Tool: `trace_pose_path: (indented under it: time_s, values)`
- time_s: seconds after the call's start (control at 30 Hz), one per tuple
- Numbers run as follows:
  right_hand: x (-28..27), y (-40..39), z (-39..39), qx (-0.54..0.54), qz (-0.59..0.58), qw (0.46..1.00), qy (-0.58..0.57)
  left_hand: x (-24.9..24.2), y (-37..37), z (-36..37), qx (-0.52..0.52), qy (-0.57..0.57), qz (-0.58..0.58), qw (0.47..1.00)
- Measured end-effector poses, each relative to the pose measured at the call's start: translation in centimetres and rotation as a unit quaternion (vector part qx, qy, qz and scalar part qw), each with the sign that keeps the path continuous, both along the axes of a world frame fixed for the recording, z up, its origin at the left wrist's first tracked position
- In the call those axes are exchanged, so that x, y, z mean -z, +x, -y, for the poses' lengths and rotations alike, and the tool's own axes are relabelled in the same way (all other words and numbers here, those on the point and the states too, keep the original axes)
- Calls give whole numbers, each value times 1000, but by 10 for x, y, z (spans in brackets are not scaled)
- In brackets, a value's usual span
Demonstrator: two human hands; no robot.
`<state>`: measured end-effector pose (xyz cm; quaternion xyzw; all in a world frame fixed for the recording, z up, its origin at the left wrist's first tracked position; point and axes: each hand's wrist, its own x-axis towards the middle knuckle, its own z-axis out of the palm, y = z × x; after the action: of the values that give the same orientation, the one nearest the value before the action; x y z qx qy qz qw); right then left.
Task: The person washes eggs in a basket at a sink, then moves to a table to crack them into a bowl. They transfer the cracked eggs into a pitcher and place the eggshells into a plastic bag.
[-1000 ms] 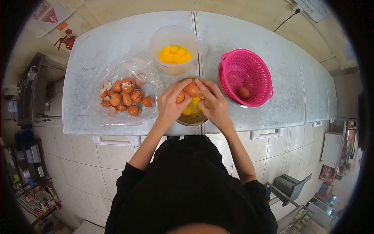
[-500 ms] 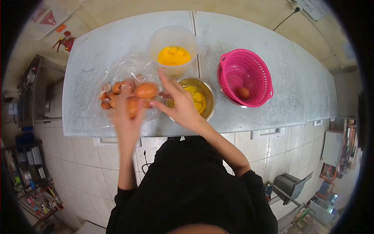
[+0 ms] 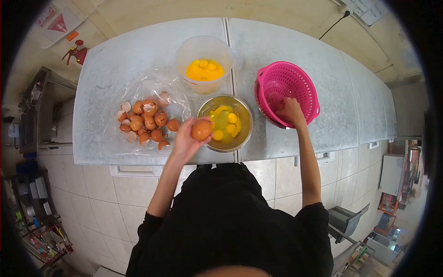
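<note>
My left hand (image 3: 185, 143) holds a brown egg (image 3: 201, 130) at the left rim of a steel bowl (image 3: 248, 134), which contains several yolks. Inside the pink colander (image 3: 302, 78), my right hand (image 3: 290, 111) reaches down with its fingers curled; its fingertips and whatever they hold are hidden. Behind the steel bowl stands a translucent plastic jug (image 3: 203, 46) with yolks in it. Many broken brown eggshells (image 3: 149, 122) lie on a clear plastic bag (image 3: 173, 87) to the left.
The metal table (image 3: 101, 92) has a seam running behind the bowl. White drawer handles (image 3: 134, 171) stick out under its front edge. A fire extinguisher (image 3: 79, 54) is at the far left, and a dark chair-like object (image 3: 344, 221) stands at the lower right.
My left hand moved right from the shells to the bowl and now has an egg. My right hand left the bowl area for the colander, where the egg seen before is now hidden or gone.
</note>
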<state>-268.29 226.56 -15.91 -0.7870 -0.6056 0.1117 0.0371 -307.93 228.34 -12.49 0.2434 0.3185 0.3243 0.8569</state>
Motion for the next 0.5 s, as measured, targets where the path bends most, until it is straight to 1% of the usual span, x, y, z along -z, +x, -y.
trace_pose_path:
  time_s: [0.03,0.07,0.1,0.13,0.17,0.23,0.27,0.3,0.33,0.37,0.4,0.43,0.47,0.5]
  values:
    - [-31,-20,2,-16,-47,997,54,4,9,-3,17,-36,47,998]
    - [-59,-44,4,14,-110,985,135,5,19,-6,16,-33,48,998]
    - [-87,-73,8,42,-173,961,213,5,28,-8,18,-38,33,999]
    - [-118,-103,13,37,-255,932,253,6,35,-9,21,-44,19,999]
    - [-136,-131,20,34,-335,895,292,8,39,-10,21,-44,18,999]
    - [-135,-171,31,-91,-313,858,397,10,47,-12,33,-2,30,999]
    - [-123,-190,30,-132,-274,870,389,0,53,-10,35,-1,29,999]
    - [-109,-202,31,-171,-234,879,380,-18,58,-6,6,9,9,1000]
    - [-102,-203,32,-168,-233,878,382,-28,60,-3,-23,20,-12,999]
    - [-97,-204,32,-136,-259,883,366,-25,57,-2,-22,23,-11,999]
    - [-96,-204,30,-107,-285,886,350,-17,53,-3,-25,22,11,999]
    - [-96,-206,30,-109,-286,885,351,-15,48,-5,-26,19,32,999]
    - [-96,-207,31,-18,-446,843,300,-14,43,-7,-27,19,30,999]
    - [-96,-206,32,73,-587,770,238,-15,40,-9,18,126,-11,992]
